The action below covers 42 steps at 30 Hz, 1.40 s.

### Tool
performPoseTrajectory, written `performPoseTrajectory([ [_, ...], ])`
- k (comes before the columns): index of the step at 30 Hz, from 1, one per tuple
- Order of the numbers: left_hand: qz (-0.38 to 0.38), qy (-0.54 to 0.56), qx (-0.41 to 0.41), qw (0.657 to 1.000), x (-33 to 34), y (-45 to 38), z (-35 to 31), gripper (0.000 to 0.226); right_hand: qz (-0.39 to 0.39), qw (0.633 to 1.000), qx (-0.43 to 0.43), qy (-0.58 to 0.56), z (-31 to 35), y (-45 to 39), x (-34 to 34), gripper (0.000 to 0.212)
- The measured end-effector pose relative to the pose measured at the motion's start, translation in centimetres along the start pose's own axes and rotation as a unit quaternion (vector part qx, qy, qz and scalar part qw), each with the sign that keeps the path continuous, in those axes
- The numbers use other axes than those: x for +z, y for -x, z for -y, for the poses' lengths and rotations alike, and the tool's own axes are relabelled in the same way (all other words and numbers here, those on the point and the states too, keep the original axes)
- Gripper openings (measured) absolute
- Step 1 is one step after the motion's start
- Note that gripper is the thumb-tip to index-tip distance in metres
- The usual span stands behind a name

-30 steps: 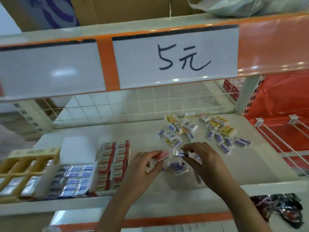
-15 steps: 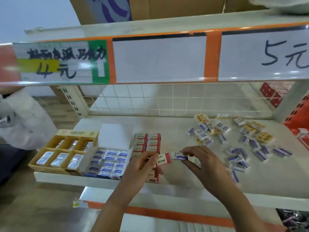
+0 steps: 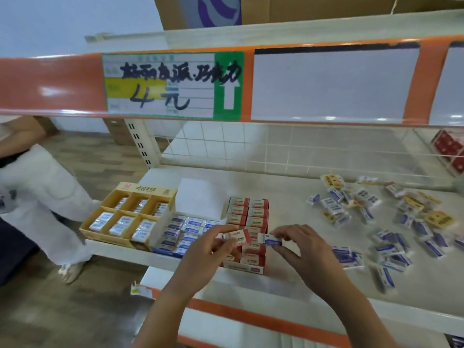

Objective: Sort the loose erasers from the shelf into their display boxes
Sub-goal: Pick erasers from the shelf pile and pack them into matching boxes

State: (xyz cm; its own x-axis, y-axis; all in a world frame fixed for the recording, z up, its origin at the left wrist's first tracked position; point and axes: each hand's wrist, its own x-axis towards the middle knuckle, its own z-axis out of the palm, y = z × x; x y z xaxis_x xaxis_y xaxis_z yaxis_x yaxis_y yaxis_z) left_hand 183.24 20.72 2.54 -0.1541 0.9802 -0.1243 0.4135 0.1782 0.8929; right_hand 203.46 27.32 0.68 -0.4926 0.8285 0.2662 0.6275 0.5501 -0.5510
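My left hand (image 3: 208,254) pinches a red-and-white eraser (image 3: 239,236) just above the red display box (image 3: 247,222), which is packed with red erasers. My right hand (image 3: 303,249) pinches a blue-and-white eraser (image 3: 270,239) right beside it, over the same box's near end. To the left stand a white box of blue erasers (image 3: 183,229) with its lid up and a yellow box (image 3: 130,214) of clear-wrapped erasers. Several loose blue and yellow erasers (image 3: 391,222) lie scattered on the white shelf (image 3: 276,192) to the right.
A price strip (image 3: 173,86) marked 4 runs along the shelf above, close over the work area. A wire grid (image 3: 251,146) backs the shelf. A person in white trousers (image 3: 42,197) stands on the floor at the left. Red boxes (image 3: 449,149) sit far right.
Both hands, each keeping its eraser, have travelled left from the loose pile to above the red display box. The view has swung left with them.
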Motion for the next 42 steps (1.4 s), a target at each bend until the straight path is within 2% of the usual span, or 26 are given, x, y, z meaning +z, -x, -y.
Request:
performPoseTrajectory([
  [7,-0.039,-0.217,0.030,0.975,-0.4,-1.4,1.0,0.034,0.042,0.999,0.020,0.009,0.3,-0.4,0.9,0.017],
  [13,-0.047,-0.331,0.065,0.940,-0.1,-1.9,0.4,0.038,0.062,0.998,0.029,0.008,0.3,-0.7,1.3,0.020],
  [23,-0.020,-0.419,0.085,0.904,-0.7,-1.8,0.2,0.040,0.065,0.997,0.025,0.018,0.1,-1.0,1.2,0.022],
  [31,-0.031,-0.392,0.091,0.915,-0.8,-1.8,0.1,0.038,0.064,0.997,0.028,0.024,-0.1,-1.1,1.1,0.022],
  [42,-0.017,-0.465,0.113,0.878,-1.3,-2.2,0.5,0.043,0.053,0.998,0.031,0.015,-0.3,-1.2,1.2,0.021],
])
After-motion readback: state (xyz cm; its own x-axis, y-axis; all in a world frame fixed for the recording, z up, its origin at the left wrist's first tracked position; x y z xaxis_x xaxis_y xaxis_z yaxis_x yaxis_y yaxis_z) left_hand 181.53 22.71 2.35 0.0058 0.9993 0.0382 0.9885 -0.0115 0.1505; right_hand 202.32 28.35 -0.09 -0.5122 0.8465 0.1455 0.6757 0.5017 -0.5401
